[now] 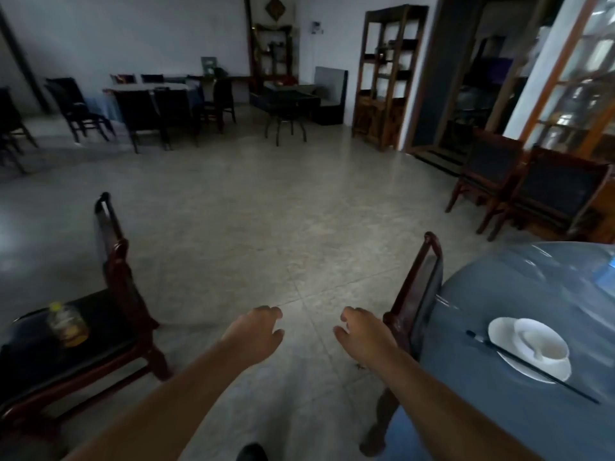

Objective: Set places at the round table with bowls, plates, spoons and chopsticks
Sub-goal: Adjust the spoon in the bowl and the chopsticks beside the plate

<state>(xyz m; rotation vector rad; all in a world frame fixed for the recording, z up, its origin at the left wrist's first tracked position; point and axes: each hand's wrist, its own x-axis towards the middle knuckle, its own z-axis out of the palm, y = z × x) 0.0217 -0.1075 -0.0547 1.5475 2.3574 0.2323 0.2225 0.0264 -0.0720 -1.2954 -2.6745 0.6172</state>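
In the head view, both of your arms reach forward from the bottom of the frame over the bare floor (266,211). Your left hand (256,334) sits just left of centre, low in the frame, palm down, its fingers (271,312) loosely curled and apart, holding nothing. Your right hand (364,334) is just right of centre at the same height, also empty, fingers (349,316) slack and spread, close beside the back of a dark wooden chair (416,294) that stands against the bench.

The bench (515,294), round and covered in a blue-grey cloth, fills the lower right of the frame. On it, near the right edge, one place is laid: a white plate (502,331) carries a white bowl (545,344), with what looks like a white spoon (532,341) resting in the bowl, though the blur makes that uncertain. A pair of dark chopsticks (532,367) lies slantwise across the near side of the plate, running from upper left to lower right.

At the lower left, a second chair (109,277) faces away from the bench, and a clear bottle (68,324) with a yellow cap and yellowish contents stands on its black seat. More chairs, a covered table and wooden shelving fill the upper part of the frame, well apart from your hands.
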